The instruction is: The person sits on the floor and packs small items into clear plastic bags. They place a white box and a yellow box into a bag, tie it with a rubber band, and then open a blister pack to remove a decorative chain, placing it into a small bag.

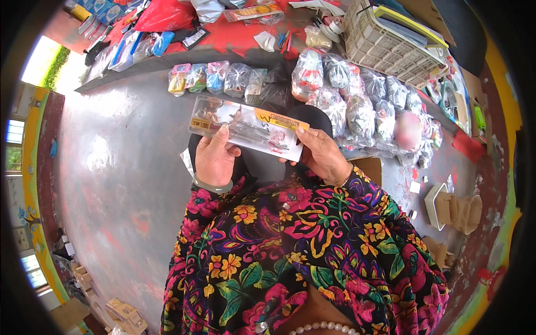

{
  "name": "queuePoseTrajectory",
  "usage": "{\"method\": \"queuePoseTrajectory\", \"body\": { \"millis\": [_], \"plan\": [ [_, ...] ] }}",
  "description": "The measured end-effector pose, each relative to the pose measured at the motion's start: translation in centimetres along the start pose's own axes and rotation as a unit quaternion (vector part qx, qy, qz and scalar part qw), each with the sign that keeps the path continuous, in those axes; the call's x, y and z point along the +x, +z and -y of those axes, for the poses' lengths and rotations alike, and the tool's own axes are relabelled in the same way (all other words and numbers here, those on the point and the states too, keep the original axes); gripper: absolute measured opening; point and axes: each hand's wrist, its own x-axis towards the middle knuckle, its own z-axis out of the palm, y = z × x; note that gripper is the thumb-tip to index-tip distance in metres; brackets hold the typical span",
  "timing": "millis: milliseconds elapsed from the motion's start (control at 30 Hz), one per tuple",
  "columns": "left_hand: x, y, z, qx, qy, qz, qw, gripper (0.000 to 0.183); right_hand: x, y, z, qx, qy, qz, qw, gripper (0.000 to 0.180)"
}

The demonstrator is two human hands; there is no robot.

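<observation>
A clear plastic blister package (247,125) with a printed backing card is held out level in front of me, above my lap. Its left end sits in my left hand (215,159), thumb pressed on the clear front. The right end is pinched by my right hand (321,153), its thumb at the orange corner. Inside the plastic lie slim dark grey parts; exactly what they are I cannot tell. The package bears printing and a handwritten mark. A pale bangle (212,186) circles my left wrist.
Several tied clear bags of goods (361,119) are piled on the floor ahead right, beside a black plastic bag (278,86). Boxed items in plastic (215,77) line the red platform (234,35). A white crate (389,50) stands on it. A white basket (435,205) lies right.
</observation>
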Motion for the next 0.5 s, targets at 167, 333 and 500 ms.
{"method": "queuePoseTrajectory", "body": {
  "millis": [167, 333, 500],
  "plan": [
    [0.5, -1.2, 0.7, -0.017, 0.000, 0.009, 1.000, 0.028, 0.2, -0.3, -0.2, -0.003, -0.001, 0.007, 1.000, 0.049],
    [0.3, -0.7, 0.7, -0.039, -0.002, -0.006, 0.999, 0.024, 0.3, -0.1, -0.4, -0.005, -0.011, 0.005, 1.000, 0.045],
    [0.1, -1.4, 1.2, -0.026, 0.001, 0.021, 0.999, 0.024, 0.3, -1.0, -1.5, -0.011, 0.006, -0.012, 1.000, 0.039]
  ]
}}
